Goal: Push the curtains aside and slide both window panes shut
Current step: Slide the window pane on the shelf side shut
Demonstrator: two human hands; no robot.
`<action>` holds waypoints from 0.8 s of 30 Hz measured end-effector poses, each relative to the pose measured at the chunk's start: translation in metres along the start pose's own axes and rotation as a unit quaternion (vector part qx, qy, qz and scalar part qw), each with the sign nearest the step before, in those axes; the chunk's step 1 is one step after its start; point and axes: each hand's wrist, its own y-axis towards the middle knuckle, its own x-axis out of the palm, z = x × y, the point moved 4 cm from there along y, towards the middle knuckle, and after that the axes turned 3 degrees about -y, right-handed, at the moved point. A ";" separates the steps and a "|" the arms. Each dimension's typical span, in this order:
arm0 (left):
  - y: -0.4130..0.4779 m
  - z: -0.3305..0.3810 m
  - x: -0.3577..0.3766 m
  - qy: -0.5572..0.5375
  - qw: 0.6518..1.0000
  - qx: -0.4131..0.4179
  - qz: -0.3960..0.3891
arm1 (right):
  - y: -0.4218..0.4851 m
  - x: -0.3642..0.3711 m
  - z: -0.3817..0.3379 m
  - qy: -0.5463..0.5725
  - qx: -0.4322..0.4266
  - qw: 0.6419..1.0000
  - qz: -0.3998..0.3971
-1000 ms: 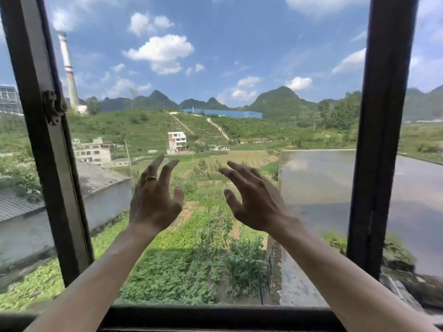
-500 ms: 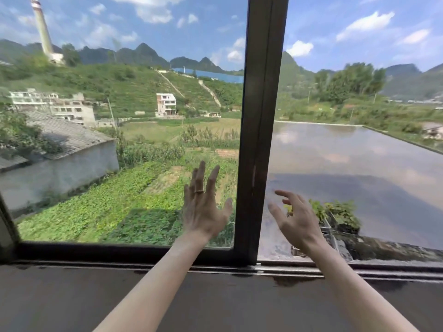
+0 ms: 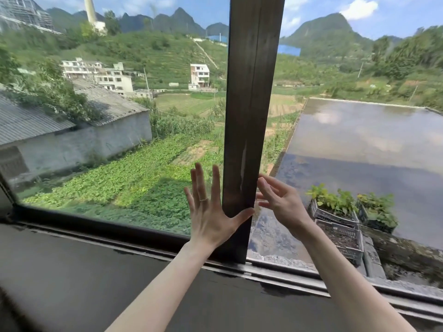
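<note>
Grips released, left hand [image 3: 209, 213] flat on pane [image 3: 134, 159] and frame [image 3: 250, 104], right hand [image 3: 281, 203] poised at the frame's edge, likely to slide it.

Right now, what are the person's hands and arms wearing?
Both forearms are bare, with no sleeves in view. The left hand has a thin, pale ring on one finger. The right hand shows no ring, and neither wrist carries a watch or bracelet. No gloves.
</note>
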 end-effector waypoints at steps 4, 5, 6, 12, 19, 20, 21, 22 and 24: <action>0.000 0.001 0.008 0.038 0.999 -0.010 0.002 | 0.022 -0.007 0.019 0.029 0.019 0.997 -0.068; 0.001 0.001 0.011 0.053 0.999 -0.010 0.005 | 0.028 -0.007 0.024 0.030 0.013 0.995 -0.089; 0.001 0.001 0.013 0.064 0.998 -0.010 0.008 | 0.034 -0.008 0.028 0.026 0.002 0.994 -0.107; 0.004 0.015 0.015 0.132 0.990 -0.039 0.001 | 0.062 -0.010 0.028 0.017 -0.052 0.978 -0.201; 0.005 0.009 -0.005 0.184 0.978 -0.091 -0.032 | 0.074 0.015 0.019 0.036 -0.086 0.952 -0.293; 0.005 0.007 -0.007 0.182 0.978 -0.097 -0.034 | 0.077 0.019 0.020 0.044 -0.083 0.950 -0.297; 0.006 0.004 -0.011 0.177 0.978 -0.105 -0.033 | 0.079 0.024 0.020 0.047 -0.082 0.950 -0.299; 0.006 0.001 -0.015 0.171 0.978 -0.113 -0.034 | 0.082 0.030 0.019 0.047 -0.083 0.950 -0.298; 0.006 -0.008 -0.023 0.167 0.976 -0.137 -0.034 | 0.084 0.042 0.016 0.047 -0.089 0.948 -0.302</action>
